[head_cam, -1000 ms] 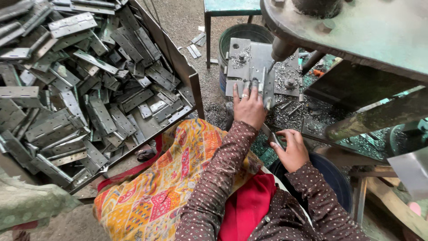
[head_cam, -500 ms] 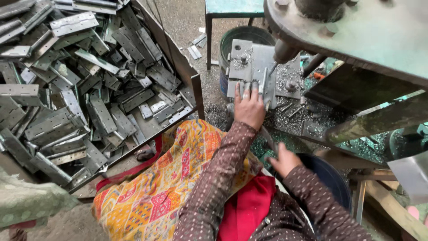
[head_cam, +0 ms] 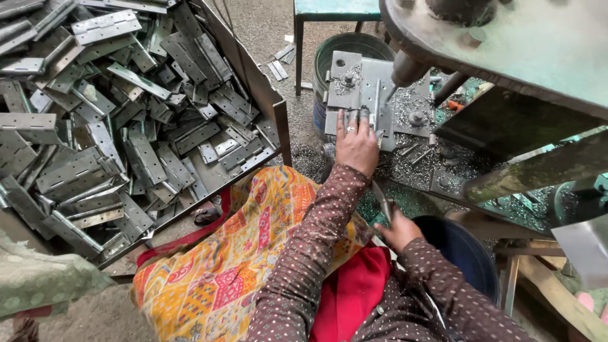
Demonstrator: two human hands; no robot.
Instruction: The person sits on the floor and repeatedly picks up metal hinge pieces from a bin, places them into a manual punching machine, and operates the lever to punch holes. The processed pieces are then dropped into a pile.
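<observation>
My left hand reaches forward and rests its fingers on a metal hinge piece lying on the grey press bed under the machine's round ram. Low by my lap, my right hand grips a thin flat metal hinge piece that points up and away. Both arms wear brown dotted sleeves. Orange patterned cloth covers my knee.
A large tray heaped with several grey metal hinges fills the left. A green bucket stands behind the press bed, a dark blue tub sits at my right. Metal shavings litter the machine base. The green machine body overhangs top right.
My right hand has dropped from near the machine base toward my lap, now holding a thin metal piece. My left hand has stayed on the press bed.
</observation>
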